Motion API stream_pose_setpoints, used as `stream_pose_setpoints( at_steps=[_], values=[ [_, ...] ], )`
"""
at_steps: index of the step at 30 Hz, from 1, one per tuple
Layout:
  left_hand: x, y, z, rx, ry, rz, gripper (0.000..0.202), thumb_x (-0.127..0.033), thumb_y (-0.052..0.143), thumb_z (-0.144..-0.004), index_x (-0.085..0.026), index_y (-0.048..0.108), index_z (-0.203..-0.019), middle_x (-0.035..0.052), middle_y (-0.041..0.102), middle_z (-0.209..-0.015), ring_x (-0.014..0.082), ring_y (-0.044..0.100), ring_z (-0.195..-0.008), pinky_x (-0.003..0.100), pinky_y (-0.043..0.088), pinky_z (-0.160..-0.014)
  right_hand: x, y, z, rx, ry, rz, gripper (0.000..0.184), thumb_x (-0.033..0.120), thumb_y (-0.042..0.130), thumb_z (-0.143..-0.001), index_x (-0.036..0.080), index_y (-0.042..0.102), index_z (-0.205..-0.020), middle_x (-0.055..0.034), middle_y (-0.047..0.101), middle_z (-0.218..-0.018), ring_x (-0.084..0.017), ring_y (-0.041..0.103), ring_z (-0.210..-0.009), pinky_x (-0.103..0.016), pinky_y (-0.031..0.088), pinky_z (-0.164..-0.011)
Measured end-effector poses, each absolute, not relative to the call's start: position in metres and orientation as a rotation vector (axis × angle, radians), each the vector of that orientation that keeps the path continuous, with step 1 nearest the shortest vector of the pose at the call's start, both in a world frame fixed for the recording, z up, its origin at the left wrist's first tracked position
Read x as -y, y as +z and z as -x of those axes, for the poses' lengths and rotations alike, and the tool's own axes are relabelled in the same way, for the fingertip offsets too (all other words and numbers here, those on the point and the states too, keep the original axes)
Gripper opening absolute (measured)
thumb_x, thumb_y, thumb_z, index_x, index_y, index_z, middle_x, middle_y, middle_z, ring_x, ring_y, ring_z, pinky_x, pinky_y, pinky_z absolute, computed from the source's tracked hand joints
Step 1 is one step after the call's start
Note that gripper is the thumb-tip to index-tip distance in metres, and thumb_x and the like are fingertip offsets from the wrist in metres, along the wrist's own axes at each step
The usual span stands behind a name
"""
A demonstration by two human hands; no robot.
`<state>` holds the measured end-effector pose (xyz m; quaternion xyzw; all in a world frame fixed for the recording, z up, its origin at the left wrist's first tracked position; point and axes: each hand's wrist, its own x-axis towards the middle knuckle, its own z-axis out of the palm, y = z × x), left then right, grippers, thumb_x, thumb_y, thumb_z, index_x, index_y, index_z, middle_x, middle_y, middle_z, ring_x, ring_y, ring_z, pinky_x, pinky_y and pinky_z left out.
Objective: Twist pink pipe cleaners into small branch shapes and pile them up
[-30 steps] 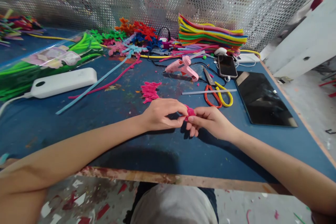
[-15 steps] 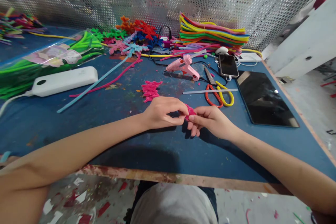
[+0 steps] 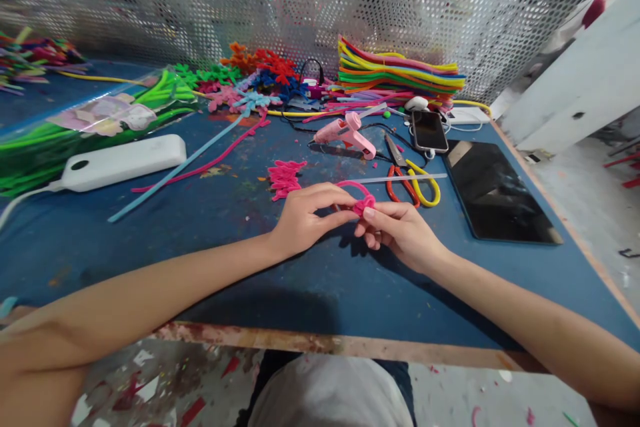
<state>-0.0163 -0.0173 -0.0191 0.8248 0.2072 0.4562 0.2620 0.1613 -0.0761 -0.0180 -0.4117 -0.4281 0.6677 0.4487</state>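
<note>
My left hand [image 3: 307,217] and my right hand [image 3: 400,233] meet over the blue table [image 3: 150,233], both pinching a pink pipe cleaner [image 3: 361,199]. The pipe cleaner is bent into a small loop that arches between my fingertips, with a twisted knot at my right thumb. A pile of folded pink pipe cleaner shapes [image 3: 284,177] lies just beyond my left hand.
A pink glue gun [image 3: 347,134], a glue stick [image 3: 400,178] and red-and-yellow scissors [image 3: 413,181] lie behind my hands. A phone [image 3: 429,131] and a dark tablet [image 3: 497,192] sit right. A white power bank [image 3: 120,160], bagged green pipe cleaners [image 3: 75,127] and a coloured stack [image 3: 400,70] are further off.
The pink piece, earlier a tight bunch between my fingertips, now shows an open loop arching toward my left hand. Both hands stay close together in the same spot.
</note>
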Motion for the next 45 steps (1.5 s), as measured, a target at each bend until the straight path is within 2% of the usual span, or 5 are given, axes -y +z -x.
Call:
stream_pose_setpoints(
  at_steps=[12, 22, 31, 39, 45],
  values=[
    [0.017, -0.018, 0.016, -0.460, 1.245, -2.273, 0.011, -0.018, 0.066, -0.074, -0.018, 0.071, -0.084, 0.0048, 0.072, -0.082, 0.0135, 0.066, -0.075, 0.023, 0.052, -0.072, 0.081, -0.018, -0.159, 1.206, 1.467, 1.156, 0.029, 0.041, 0.062, -0.077, 0.015, 0.068, -0.066, -0.0028, 0.064, -0.063, -0.006, 0.049, -0.046, -0.018, 0.039, -0.042],
    [0.010, -0.018, 0.022, -0.342, 1.146, -2.309, 0.013, -0.018, 0.066, -0.074, -0.022, 0.072, -0.085, 0.0042, 0.072, -0.080, 0.0156, 0.066, -0.077, 0.026, 0.052, -0.074, 0.080, -0.018, -0.162, 1.220, 1.612, 1.101, 0.032, 0.040, 0.062, -0.078, 0.013, 0.067, -0.062, -0.0022, 0.060, -0.056, -0.005, 0.048, -0.045, -0.016, 0.035, -0.041],
    [0.011, -0.015, 0.014, -0.743, 0.878, -1.859, 0.017, -0.031, 0.068, -0.071, -0.016, 0.071, -0.077, 0.0048, 0.070, -0.078, 0.0145, 0.064, -0.070, 0.022, 0.050, -0.065, 0.070, -0.015, -0.168, 1.040, 1.651, 1.085, 0.037, 0.050, 0.059, -0.076, 0.014, 0.061, -0.068, -0.0023, 0.059, -0.065, -0.007, 0.049, -0.051, -0.018, 0.036, -0.042],
    [0.015, -0.016, 0.011, -0.704, 0.521, -1.502, 0.015, -0.024, 0.071, -0.067, -0.012, 0.062, -0.070, 0.0003, 0.065, -0.067, 0.0083, 0.059, -0.059, 0.018, 0.046, -0.059, 0.063, -0.017, -0.174, 1.007, 1.783, 1.012, 0.022, 0.032, 0.068, -0.072, 0.015, 0.056, -0.066, 0.0058, 0.041, -0.053, -0.004, 0.032, -0.046, -0.017, 0.021, -0.041],
    [0.026, -0.018, 0.005, -0.596, 0.503, -1.021, 0.019, -0.018, 0.069, -0.069, -0.015, 0.058, -0.083, 0.0016, 0.067, -0.076, 0.0136, 0.066, -0.072, 0.030, 0.052, -0.074, 0.063, -0.019, -0.172, 0.944, 1.762, 1.042, 0.020, 0.029, 0.067, -0.070, 0.015, 0.053, -0.064, 0.0063, 0.040, -0.049, -0.004, 0.032, -0.044, -0.018, 0.019, -0.041]
  ],
)
